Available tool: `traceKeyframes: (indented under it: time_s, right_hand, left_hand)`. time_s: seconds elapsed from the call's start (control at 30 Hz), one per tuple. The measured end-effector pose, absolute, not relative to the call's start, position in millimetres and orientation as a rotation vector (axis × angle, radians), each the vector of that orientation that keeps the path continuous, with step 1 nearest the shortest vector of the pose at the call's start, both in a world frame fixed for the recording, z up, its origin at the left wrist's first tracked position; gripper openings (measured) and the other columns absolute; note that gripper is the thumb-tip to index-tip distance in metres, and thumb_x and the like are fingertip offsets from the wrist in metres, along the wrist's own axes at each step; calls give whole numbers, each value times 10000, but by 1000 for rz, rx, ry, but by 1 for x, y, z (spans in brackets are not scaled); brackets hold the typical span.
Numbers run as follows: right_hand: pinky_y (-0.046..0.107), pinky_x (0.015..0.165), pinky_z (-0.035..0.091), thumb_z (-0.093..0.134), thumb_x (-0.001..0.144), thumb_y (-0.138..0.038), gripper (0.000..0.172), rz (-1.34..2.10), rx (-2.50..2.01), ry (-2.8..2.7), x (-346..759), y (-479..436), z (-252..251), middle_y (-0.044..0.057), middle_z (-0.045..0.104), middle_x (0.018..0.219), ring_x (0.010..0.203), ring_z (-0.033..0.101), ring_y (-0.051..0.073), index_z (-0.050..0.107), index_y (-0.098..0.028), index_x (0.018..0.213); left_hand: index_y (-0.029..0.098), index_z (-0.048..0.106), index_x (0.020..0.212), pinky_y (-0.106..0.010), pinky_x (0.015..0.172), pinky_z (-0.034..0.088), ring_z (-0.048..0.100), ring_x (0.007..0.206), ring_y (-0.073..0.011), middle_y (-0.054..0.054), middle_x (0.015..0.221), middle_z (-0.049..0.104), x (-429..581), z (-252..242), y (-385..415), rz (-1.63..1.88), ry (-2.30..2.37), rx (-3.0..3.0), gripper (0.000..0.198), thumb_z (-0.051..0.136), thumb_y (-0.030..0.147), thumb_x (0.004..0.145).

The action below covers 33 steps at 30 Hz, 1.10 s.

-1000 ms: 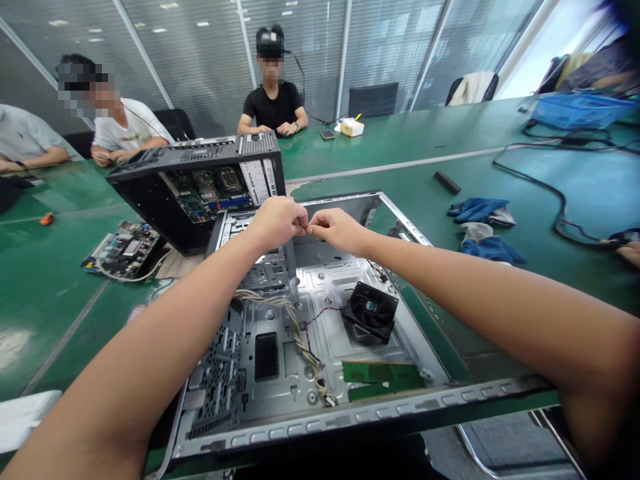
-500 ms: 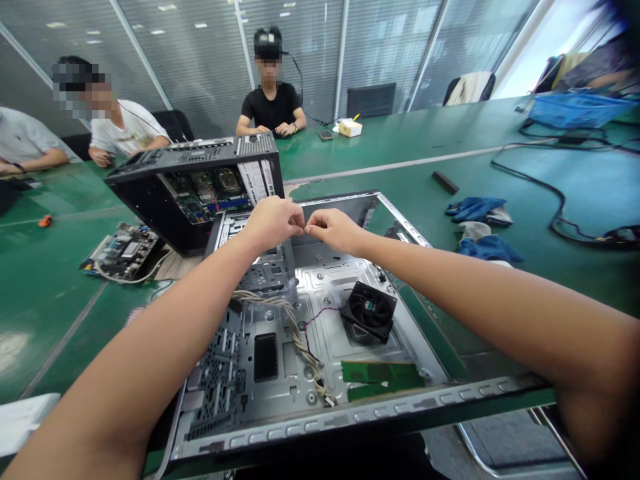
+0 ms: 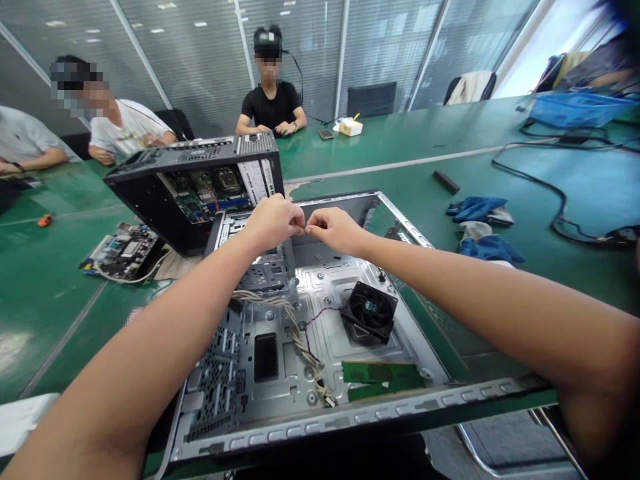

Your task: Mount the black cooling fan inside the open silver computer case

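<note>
**Fingertips meet over the open case**

We have both arms stretched out over the table, and the fingers meet in mid-air. Our left hand (image 3: 274, 223) is curled almost into a fist, thumb pressed against forefinger. Our right hand (image 3: 334, 230) is pinched the same way, and the two sets of fingertips touch each other. Whatever sits in that pinch is too small for us to make out.

Directly beneath the fingers lies the open case (image 3: 350, 417), flat on its side on the green table (image 3: 50, 300), bare metal floor facing up. Below the fingers and a little to their right, a black fan (image 3: 370, 311) rests loose on that floor. Just left of it, a bundle of wires (image 3: 299, 337) trails back toward us. Nearer us again, two green memory sticks (image 3: 383, 373) lie by the front rim.

Beyond the fingers and to their left stands a black computer (image 3: 145, 200), its insides showing. A circuit board (image 3: 123, 248) lies on the table beside it. Well off to the right of the fingers, blue gloves (image 3: 477, 209) sit in a heap. Far beyond the fingers, a person in a black shirt (image 3: 273, 107) sits at the table.
</note>
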State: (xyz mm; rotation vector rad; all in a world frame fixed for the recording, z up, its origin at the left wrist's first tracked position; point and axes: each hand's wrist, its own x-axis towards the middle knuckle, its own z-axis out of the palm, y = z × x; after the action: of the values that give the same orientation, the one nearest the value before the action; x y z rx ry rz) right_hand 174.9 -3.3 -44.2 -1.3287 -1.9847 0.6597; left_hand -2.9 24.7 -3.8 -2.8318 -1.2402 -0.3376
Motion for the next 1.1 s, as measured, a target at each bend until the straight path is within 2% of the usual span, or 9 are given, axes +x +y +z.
traceKeyframes:
  time_s: [0.33, 0.5, 0.7, 1.1]
  right_hand:
    - [293, 614, 319, 588, 764, -204, 76, 673, -1359, -1962, 173, -4, -44, -8, 551, 647, 637, 457, 125, 587, -177, 693]
    - [284, 600, 311, 559, 792, -235, 144, 703, -1325, -1966, 174, -3, -47, -18, 527, 617, 605, 433, 117, 552, -183, 659]
    - [278, 597, 318, 478, 843, -251, 213, 834, -1292, -1999, 173, -5, -44, 4, 584, 643, 597, 451, 115, 567, -173, 666]
    - [283, 609, 324, 565, 775, -221, 100, 775, -1337, -1963, 174, -1, -47, -8, 561, 635, 633, 458, 124, 611, -177, 697]
  left_hand:
    - [226, 750, 754, -325, 750, 403, 553, 803, -189, -13, 689, 667, -4, -6, 29, -353, -1256, -2842, 79, 709, 289, 730]
    - [216, 754, 771, -322, 741, 400, 550, 800, -187, -20, 693, 661, -4, -6, 29, -351, -1266, -2857, 100, 714, 295, 724]
    - [206, 752, 765, -333, 766, 403, 545, 833, -199, -31, 701, 661, -3, -5, 26, -371, -1279, -2883, 105, 692, 283, 727]
    - [206, 737, 718, -346, 831, 397, 547, 837, -193, -17, 672, 633, -4, -7, 29, -425, -1279, -2936, 62, 710, 259, 698]
